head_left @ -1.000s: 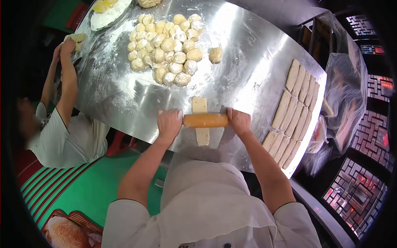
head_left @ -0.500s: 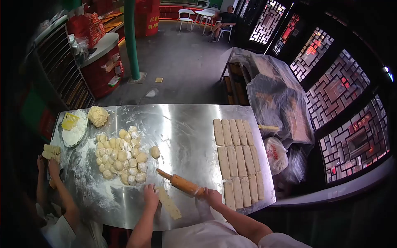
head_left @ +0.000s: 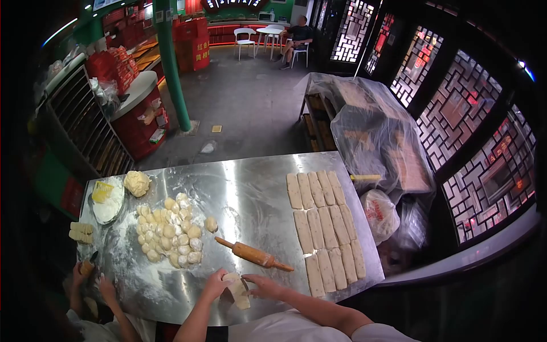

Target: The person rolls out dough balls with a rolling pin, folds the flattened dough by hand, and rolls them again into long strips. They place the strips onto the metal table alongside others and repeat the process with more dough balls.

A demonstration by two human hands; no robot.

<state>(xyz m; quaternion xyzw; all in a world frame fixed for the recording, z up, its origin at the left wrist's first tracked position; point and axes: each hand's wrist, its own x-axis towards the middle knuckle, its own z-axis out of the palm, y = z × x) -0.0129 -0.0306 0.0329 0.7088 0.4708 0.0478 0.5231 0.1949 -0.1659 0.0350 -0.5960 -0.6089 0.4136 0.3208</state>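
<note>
A flattened dough strip [head_left: 239,293] lies near the front edge of the steel table [head_left: 256,171]. My left hand [head_left: 216,283] has its fingers closed on the strip's upper left end. At the strip's right side is my right hand [head_left: 261,286], its fingers apart, the fingertips close to the dough. The wooden rolling pin [head_left: 253,255] rests on the table just beyond both hands, touched by neither. Left of the pin are several floury dough balls [head_left: 168,231], with a single ball [head_left: 211,224] apart from them. Rows of long dough strips [head_left: 325,228] cover the table's right part.
A flour bowl [head_left: 108,200] with a yellow scraper and a dough lump [head_left: 137,183] are at the far left. A co-worker's hands [head_left: 94,279] are at the left edge beside stacked dough pieces [head_left: 81,232]. A plastic-covered rack [head_left: 379,131] stands behind right; a person sits far back.
My right hand has let go of the rolling pin and moved left to the strip. My left hand has taken the strip's end. The co-worker's hands have left the stacked pieces. The view has shifted.
</note>
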